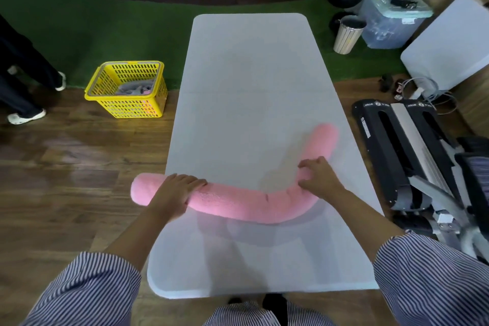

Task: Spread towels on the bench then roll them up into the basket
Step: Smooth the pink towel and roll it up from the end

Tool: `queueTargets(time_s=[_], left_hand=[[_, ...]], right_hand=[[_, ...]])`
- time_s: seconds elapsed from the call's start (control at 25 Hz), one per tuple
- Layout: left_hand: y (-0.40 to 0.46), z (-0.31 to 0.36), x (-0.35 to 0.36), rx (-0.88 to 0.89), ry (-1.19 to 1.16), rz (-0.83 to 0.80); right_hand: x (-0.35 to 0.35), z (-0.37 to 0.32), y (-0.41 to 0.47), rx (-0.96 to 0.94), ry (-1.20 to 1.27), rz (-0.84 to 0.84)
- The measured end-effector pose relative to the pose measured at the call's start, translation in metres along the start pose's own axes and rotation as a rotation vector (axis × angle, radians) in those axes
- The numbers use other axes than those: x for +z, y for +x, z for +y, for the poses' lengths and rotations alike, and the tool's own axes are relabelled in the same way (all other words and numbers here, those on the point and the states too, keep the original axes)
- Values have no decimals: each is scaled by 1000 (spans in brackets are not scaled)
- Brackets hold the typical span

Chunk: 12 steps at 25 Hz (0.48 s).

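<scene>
A pink towel (238,201), rolled into a long tube, lies curved across the near half of the white bench (251,74). Its left end hangs past the bench's left edge and its right end bends away toward the far right. My left hand (176,193) lies over the roll near its left end, fingers draped across the top. My right hand (320,180) holds the roll at its bend, fingers curled over it. On the floor to the left of the bench stands the yellow basket (127,88), with grey cloth inside.
A person's legs and white shoes (25,115) stand at the far left on the wooden floor. Black gym equipment (402,156) lies close to the bench's right side. A slatted bin (348,34), a plastic crate (391,21) and a second white table (449,42) sit at the back right.
</scene>
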<state>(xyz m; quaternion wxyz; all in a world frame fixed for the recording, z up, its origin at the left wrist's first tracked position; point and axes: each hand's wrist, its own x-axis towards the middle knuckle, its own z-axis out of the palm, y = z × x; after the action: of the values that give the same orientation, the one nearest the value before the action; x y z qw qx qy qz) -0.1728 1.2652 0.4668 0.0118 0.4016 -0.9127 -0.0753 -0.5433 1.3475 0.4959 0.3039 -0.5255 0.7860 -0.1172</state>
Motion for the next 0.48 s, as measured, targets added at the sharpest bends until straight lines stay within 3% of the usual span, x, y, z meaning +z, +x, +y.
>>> queueTargets(time_s=[0.08, 0.16, 0.36, 0.48], left_hand=[[3, 8, 2, 88, -15, 9], [2, 17, 7, 197, 1, 54], [-3, 23, 1, 283, -53, 141], [-2, 33, 0, 339, -90, 127]], right_hand=[[5, -16, -7, -212, 22, -159], [20, -34, -15, -278, 72, -239], [36, -45, -5, 23, 126, -237], [37, -53, -3, 27, 197, -245]])
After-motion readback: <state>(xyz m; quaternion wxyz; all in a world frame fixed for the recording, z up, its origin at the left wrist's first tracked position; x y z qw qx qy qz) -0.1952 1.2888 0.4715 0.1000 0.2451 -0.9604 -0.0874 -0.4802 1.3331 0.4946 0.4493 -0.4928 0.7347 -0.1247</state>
